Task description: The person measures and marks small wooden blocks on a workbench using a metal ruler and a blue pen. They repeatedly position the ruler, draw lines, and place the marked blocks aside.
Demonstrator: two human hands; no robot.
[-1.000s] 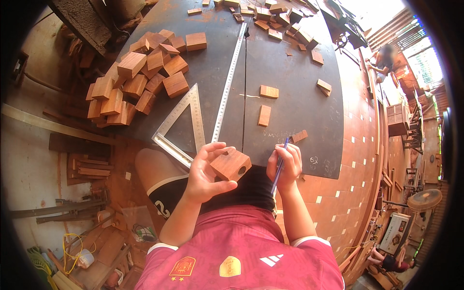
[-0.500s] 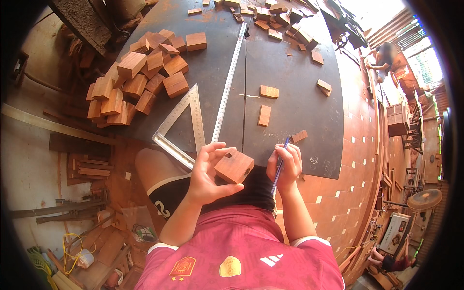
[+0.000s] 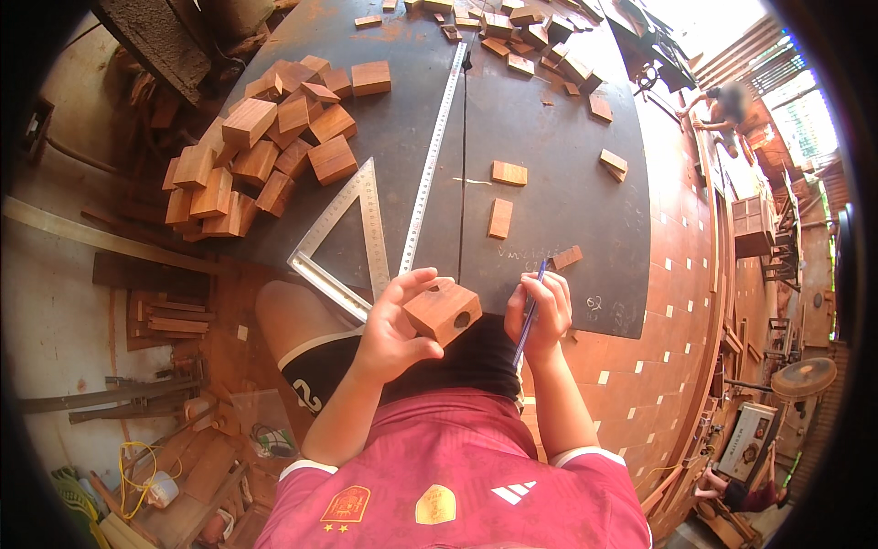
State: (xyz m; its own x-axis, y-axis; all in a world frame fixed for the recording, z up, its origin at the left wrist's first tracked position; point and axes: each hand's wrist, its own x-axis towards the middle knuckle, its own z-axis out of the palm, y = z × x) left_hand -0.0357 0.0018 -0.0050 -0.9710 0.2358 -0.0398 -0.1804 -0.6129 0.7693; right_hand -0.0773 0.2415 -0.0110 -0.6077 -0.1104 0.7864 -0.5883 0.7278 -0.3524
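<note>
Your left hand grasps a reddish-brown wooden block with a dark round hole, thumb on the near side and fingers curled round the far side. The block is in the air just off the near edge of the black tabletop, above your lap. Your right hand is closed around a slim blue-purple pen, apart from the block.

The likeliest trouble, I judge, is a drop: you have the block by its sides, no support shows beneath it, and a loosened thumb could let it slip. The silver metal set square seems to overhang the table edge beside your left hand, so a careless wrist could knock it down. The pen could also leave a stray line if it brushed the wood.

The block sits tilted, its holed face turned right and toward you. Its longer axis appears to run from near left to far right, though foreshortening leaves that uncertain. The pen's long axis points away from you, leaning slightly right; I cannot tell which of its 2 ends writes.
</note>
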